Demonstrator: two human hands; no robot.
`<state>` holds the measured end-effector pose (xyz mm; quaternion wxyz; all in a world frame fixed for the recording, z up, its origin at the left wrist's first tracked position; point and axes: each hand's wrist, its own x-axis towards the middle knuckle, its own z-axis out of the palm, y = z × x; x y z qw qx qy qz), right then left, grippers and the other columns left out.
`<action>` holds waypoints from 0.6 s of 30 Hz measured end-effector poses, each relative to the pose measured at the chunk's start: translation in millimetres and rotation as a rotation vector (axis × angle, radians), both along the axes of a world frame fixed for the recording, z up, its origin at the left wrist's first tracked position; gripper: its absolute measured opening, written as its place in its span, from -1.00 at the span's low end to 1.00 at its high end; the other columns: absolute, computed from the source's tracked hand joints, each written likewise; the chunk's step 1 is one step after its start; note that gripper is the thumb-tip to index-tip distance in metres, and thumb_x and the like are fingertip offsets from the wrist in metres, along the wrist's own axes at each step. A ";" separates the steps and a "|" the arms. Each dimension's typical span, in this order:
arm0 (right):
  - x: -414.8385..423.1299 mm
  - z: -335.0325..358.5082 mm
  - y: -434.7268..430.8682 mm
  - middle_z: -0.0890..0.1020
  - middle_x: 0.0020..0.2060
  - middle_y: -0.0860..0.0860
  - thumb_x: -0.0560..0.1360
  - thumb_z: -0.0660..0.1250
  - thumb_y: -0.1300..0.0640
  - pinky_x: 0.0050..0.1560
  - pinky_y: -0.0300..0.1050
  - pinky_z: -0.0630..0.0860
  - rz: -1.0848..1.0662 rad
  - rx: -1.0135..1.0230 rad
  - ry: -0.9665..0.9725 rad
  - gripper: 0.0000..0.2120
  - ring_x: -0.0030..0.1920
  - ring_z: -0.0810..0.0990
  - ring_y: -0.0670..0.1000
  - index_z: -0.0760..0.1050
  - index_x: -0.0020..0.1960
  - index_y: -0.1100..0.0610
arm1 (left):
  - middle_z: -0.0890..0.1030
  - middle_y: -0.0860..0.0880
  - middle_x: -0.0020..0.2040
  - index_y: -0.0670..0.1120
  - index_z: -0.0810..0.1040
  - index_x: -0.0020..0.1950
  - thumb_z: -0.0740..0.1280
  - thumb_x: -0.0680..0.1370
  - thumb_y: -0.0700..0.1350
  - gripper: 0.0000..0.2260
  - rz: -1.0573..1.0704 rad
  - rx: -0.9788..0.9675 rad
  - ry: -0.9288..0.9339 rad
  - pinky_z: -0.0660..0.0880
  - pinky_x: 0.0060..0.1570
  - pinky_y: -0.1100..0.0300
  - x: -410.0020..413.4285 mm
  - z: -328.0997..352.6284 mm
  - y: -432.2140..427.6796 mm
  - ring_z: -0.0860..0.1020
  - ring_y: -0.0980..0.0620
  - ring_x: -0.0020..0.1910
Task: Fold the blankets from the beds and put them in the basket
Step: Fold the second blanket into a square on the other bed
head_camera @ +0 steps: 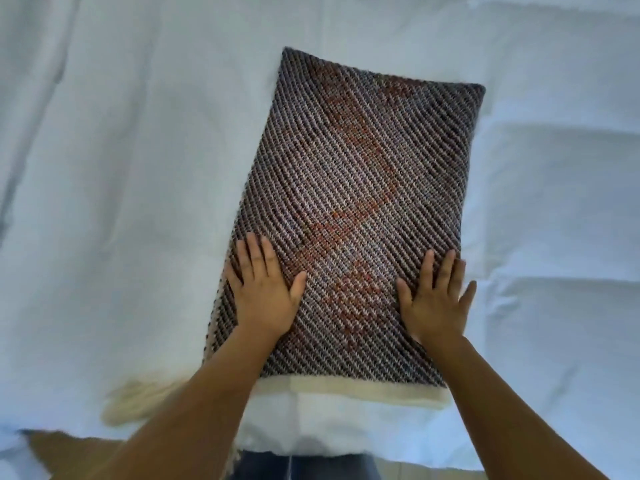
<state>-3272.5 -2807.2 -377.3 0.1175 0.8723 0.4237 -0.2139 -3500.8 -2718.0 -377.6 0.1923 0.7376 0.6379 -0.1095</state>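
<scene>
A folded woven blanket [356, 188], dark grey with reddish patches and diagonal ribs, lies as a tall rectangle on the white bed [121, 185]. A cream fringe edge [346, 389] shows along its near side. My left hand [265, 289] rests flat on the blanket's near left part, fingers spread. My right hand [434, 299] lies flat on its near right part, fingers spread as well. Neither hand grips anything. No basket is in view.
The white bedding stretches all around the blanket, with soft creases at the right and left. The bed's near edge [311, 445] runs along the bottom, with floor [52, 448] and dark trousers [301, 469] below it.
</scene>
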 end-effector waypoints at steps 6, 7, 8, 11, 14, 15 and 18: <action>-86.5 -4.0 -19.7 -0.31 0.44 0.08 0.49 -0.30 -0.28 0.39 0.08 -0.36 0.370 0.172 0.139 -0.38 0.47 -0.32 0.14 -0.40 0.43 -0.04 | -0.32 -0.08 0.48 0.08 -0.40 0.41 -0.26 0.49 0.31 -0.40 -0.173 -0.017 -0.061 -0.37 0.36 0.00 -16.2 -10.0 -62.3 -0.41 -0.03 0.41; -85.9 -7.2 -28.0 -0.30 0.45 0.07 0.46 -0.33 -0.31 0.39 0.09 -0.36 0.330 0.143 0.144 -0.37 0.49 -0.29 0.14 -0.38 0.43 -0.07 | -0.34 -0.08 0.46 0.10 -0.42 0.41 -0.28 0.47 0.34 -0.38 -0.153 -0.023 -0.046 -0.38 0.36 0.01 -24.0 -13.1 -64.8 -0.41 -0.02 0.41; -80.8 -9.7 -37.9 -0.29 0.46 0.07 0.42 -0.40 -0.35 0.39 0.09 -0.35 0.271 0.118 0.137 -0.35 0.50 -0.26 0.14 -0.39 0.42 -0.10 | -0.38 -0.09 0.44 0.11 -0.45 0.40 -0.30 0.45 0.37 -0.37 -0.142 -0.029 -0.027 -0.39 0.36 0.01 -31.6 -15.6 -66.4 -0.42 -0.02 0.40; -63.1 -13.9 -63.8 -0.20 0.52 0.12 0.29 -0.59 -0.41 0.43 0.07 -0.31 0.163 0.044 0.104 -0.25 0.51 -0.22 0.15 -0.43 0.40 -0.10 | -0.42 -0.10 0.42 0.12 -0.54 0.35 -0.34 0.39 0.42 -0.32 -0.139 -0.064 0.019 -0.40 0.36 0.01 -45.8 -18.2 -67.0 -0.43 -0.01 0.40; -56.6 -13.0 -65.3 -0.21 0.52 0.14 0.20 -0.67 -0.40 0.44 0.10 -0.30 0.182 -0.039 0.116 -0.15 0.51 -0.24 0.15 -0.44 0.42 -0.07 | -0.44 -0.14 0.41 0.08 -0.50 0.40 -0.38 0.38 0.42 -0.28 -0.154 -0.109 0.035 -0.39 0.35 -0.03 -42.4 -13.9 -63.0 -0.43 -0.06 0.40; -56.0 -11.4 -62.3 -0.23 0.52 0.14 0.18 -0.69 -0.40 0.43 0.11 -0.32 0.188 -0.052 0.125 -0.13 0.51 -0.26 0.15 -0.45 0.42 -0.06 | -0.44 -0.14 0.40 0.07 -0.46 0.42 -0.38 0.38 0.43 -0.26 -0.150 -0.117 0.037 -0.39 0.34 -0.05 -39.4 -11.7 -61.6 -0.42 -0.08 0.41; -50.9 -6.9 -53.0 -0.27 0.50 0.12 0.27 -0.61 -0.40 0.39 0.10 -0.40 0.213 0.009 0.150 -0.21 0.49 -0.32 0.12 -0.43 0.41 -0.07 | -0.42 -0.09 0.41 0.09 -0.45 0.40 -0.33 0.40 0.42 -0.30 -0.158 -0.062 -0.005 -0.38 0.33 -0.08 -26.5 -5.1 -51.0 -0.39 -0.07 0.42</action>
